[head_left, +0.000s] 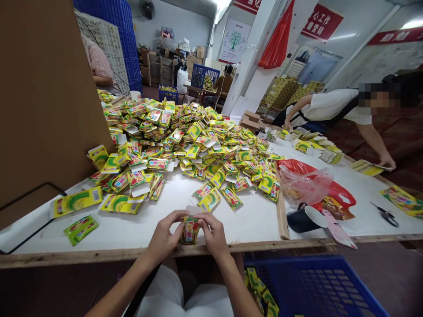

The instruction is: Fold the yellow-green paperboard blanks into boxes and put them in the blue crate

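Note:
Near the table's front edge, a small printed carton in yellow, green and red stands upright between my two hands, with a pale flap at its top. My left hand grips its left side between thumb and fingers. On the opposite side, my right hand pinches the upper right edge. Ahead lies a large heap of similar cartons, many with white flaps sticking out. To the left, a green printed packet lies flat on the white tabletop.
A brown cardboard panel rises at the left. Right of a wooden strip lie a dark mug, a red plastic bag and scissors. Below the table sits a blue crate with cartons. A co-worker leans over the right side.

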Demonstrator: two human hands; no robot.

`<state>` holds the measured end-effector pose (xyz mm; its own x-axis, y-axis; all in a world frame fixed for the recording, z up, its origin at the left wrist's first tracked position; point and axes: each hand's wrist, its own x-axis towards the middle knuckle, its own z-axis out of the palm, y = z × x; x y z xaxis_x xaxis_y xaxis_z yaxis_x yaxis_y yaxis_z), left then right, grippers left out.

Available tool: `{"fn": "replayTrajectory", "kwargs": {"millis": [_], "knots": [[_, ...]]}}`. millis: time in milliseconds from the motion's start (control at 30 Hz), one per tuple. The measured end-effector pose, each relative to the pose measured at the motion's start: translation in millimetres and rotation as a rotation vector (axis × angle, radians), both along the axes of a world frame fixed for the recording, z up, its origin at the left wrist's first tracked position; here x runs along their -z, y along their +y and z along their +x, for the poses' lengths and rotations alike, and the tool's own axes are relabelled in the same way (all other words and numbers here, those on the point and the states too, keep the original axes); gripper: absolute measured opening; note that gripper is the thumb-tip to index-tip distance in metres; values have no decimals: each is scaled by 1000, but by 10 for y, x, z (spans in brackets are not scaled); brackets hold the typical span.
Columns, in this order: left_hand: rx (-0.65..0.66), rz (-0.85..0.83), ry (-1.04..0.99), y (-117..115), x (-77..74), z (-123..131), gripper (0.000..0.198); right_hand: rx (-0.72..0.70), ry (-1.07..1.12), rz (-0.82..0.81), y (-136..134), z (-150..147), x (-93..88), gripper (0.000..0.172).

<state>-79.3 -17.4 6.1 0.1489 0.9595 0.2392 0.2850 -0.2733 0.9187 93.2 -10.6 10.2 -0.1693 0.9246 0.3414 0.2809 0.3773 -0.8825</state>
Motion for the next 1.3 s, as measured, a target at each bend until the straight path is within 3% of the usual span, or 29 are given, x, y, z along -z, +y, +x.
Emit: {"fn": "replayTrajectory", "kwargs": {"millis": [233,400,633,867,1000,1167,1233,1300], "knots": [[-12,-14,-142,48,-24,91,19,125,207,-78,86,-88,95,17],[-41,7,-85,24,-31,115,15,59,119,-18,48,-67,48,11],[-137,-103,-138,97,-43,176,18,148,49,-93,114,-121,-21,13],[-139,-149,-145,151,-130,169,19,145,57,-132,155,-158,-30,13],[-139,-148,-158,144,-84,138,19,150,86,-130,124,-154,6,13],[-82,-79,-188,26,48,130,18,69,166,-136,73,-212,62,8],[-67,-17,-106,6,38,74,18,69,170,-144,29,-201,48,7],[-145,101,23,74,-27,-85,19,128,130,-141,-49,-71,-15,9]]}}
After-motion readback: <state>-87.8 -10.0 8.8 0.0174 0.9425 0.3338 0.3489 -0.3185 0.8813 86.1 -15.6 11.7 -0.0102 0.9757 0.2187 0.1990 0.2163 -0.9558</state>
